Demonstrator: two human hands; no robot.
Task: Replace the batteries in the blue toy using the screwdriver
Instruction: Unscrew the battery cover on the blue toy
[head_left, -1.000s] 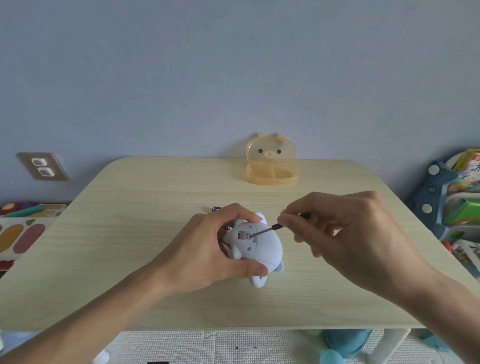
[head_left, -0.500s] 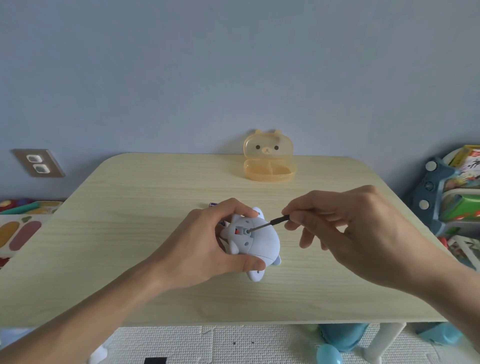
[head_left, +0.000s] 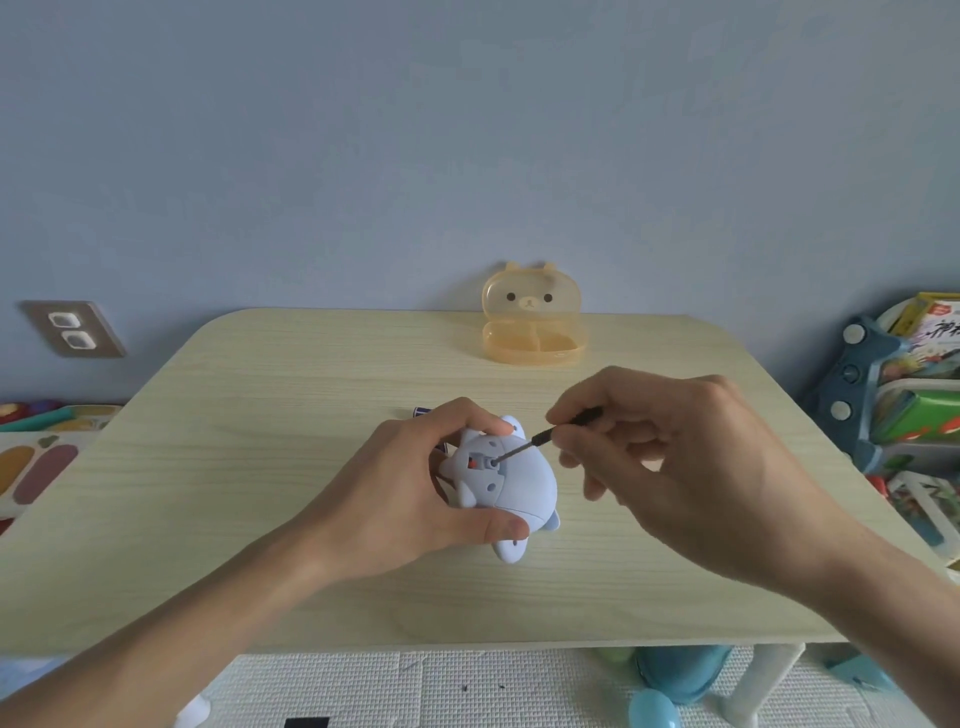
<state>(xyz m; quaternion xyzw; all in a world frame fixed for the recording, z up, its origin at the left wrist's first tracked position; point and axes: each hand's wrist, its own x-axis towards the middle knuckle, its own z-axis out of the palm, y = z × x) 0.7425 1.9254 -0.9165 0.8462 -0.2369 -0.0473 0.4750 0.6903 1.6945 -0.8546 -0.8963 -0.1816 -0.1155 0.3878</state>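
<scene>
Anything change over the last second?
Little. The right hand has shifted its fingers on the screwdriver, baring more of its black handle, likely a twist. The tip stays in the screw hole of the blue toy; the left hand still grips it on the table.

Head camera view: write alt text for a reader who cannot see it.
A left hand grips a blue toy on a pale wooden table while the right hand pinches a small screwdriver, its tip in a recess on the toy. An open orange bear-faced box stands behind.
</scene>
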